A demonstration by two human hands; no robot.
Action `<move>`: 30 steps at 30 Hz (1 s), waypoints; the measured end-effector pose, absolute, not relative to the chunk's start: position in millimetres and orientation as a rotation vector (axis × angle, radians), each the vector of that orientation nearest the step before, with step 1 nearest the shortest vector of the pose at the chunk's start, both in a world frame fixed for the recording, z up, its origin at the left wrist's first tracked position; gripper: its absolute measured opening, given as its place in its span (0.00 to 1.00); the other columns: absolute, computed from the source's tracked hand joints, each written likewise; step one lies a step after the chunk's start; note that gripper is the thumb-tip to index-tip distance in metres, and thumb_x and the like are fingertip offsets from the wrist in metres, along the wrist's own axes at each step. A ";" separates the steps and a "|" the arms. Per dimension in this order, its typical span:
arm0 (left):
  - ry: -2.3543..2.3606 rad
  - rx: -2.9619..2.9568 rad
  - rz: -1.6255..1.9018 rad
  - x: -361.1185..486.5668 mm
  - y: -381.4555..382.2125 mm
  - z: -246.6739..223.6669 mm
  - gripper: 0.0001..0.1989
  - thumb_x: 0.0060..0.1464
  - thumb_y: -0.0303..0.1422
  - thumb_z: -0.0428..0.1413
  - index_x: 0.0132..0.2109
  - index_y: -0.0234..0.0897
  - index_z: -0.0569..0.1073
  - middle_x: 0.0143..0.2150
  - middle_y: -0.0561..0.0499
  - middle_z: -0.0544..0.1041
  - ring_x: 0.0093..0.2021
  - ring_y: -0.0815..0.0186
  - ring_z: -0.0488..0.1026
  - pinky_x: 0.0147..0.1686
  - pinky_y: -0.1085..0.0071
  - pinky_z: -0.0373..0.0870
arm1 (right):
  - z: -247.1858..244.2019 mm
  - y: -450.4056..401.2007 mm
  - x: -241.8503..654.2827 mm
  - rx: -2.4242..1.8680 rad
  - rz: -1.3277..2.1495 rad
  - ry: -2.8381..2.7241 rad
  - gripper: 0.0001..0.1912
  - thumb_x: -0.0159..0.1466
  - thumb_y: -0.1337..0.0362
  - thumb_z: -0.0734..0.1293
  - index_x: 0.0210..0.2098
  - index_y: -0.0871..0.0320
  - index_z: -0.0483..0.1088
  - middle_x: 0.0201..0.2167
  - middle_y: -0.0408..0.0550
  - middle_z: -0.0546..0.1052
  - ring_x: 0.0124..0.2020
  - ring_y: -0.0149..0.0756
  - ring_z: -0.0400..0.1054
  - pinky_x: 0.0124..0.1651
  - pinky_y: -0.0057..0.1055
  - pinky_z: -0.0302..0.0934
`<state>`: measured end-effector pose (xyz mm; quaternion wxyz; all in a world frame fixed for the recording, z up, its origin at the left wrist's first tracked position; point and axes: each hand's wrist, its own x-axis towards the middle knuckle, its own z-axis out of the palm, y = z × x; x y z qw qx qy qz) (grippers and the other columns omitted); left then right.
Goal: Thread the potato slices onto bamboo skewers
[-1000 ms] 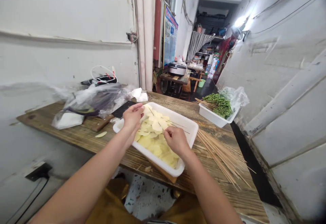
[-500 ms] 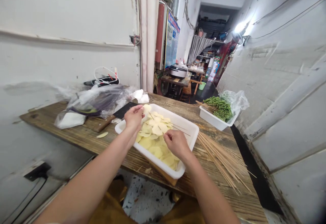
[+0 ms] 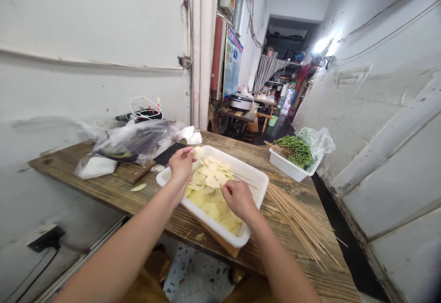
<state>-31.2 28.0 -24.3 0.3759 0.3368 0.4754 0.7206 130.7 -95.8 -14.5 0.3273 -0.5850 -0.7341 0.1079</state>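
A white plastic tub point(image 3: 257, 181) on the wooden table holds many thin pale-yellow slices, which look like potato point(image 3: 206, 208). My left hand point(image 3: 181, 164) is over the tub's far left corner, fingers pinched on a potato slice point(image 3: 198, 151). Above the tub's right half, my right hand point(image 3: 238, 196) is closed on the near end of a thin skewer, mostly hidden by the fingers. Parts of a skewer show among the slices between my hands. Other skewers point(image 3: 244, 180) lie in the tub's right side, with slices at their left ends.
Loose bamboo skewers point(image 3: 299, 220) fan out right of the tub. Behind them stands a white container point(image 3: 287, 167) of green skewered food point(image 3: 298, 151) with a plastic bag. On the left lie a knife point(image 3: 143, 169), a stray slice point(image 3: 138, 187) and plastic bags point(image 3: 134, 140).
The camera view has tilted slightly, so the scene sits a little lower. Both hands keep nearly the same pose over the tub, still holding the slice and skewer.
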 end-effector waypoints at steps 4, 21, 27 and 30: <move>1.232 0.828 1.859 -32.4 29.6 -25.3 0.09 0.38 0.32 0.58 0.31 0.33 0.72 0.28 0.53 0.73 0.23 0.74 0.67 0.24 0.75 0.67 | -15.6 -96.2 130.5 -1.504 0.277 -1.923 0.12 0.59 0.69 0.61 0.19 0.58 0.68 0.17 0.42 0.70 0.20 0.29 0.62 0.24 0.23 0.47; 1.184 0.806 1.820 -29.4 23.5 -21.0 0.08 0.37 0.30 0.59 0.29 0.32 0.72 0.27 0.52 0.73 0.22 0.74 0.66 0.23 0.75 0.66 | -14.6 -95.2 129.7 -1.521 0.276 -1.940 0.13 0.59 0.68 0.60 0.19 0.58 0.67 0.17 0.42 0.70 0.20 0.29 0.61 0.24 0.24 0.47; 1.128 0.755 1.748 -29.2 23.3 -22.3 0.08 0.36 0.28 0.61 0.29 0.32 0.73 0.27 0.53 0.73 0.23 0.75 0.66 0.23 0.76 0.65 | -12.4 -94.4 130.2 -1.579 0.262 -1.956 0.11 0.60 0.68 0.61 0.22 0.59 0.70 0.19 0.44 0.72 0.22 0.29 0.63 0.25 0.24 0.47; 1.123 0.728 1.727 -29.0 23.6 -22.7 0.08 0.35 0.26 0.61 0.28 0.32 0.73 0.26 0.54 0.72 0.22 0.75 0.66 0.23 0.77 0.65 | -11.9 -93.5 130.0 -1.605 0.239 -1.978 0.11 0.61 0.67 0.61 0.23 0.59 0.71 0.21 0.45 0.73 0.22 0.29 0.63 0.26 0.24 0.46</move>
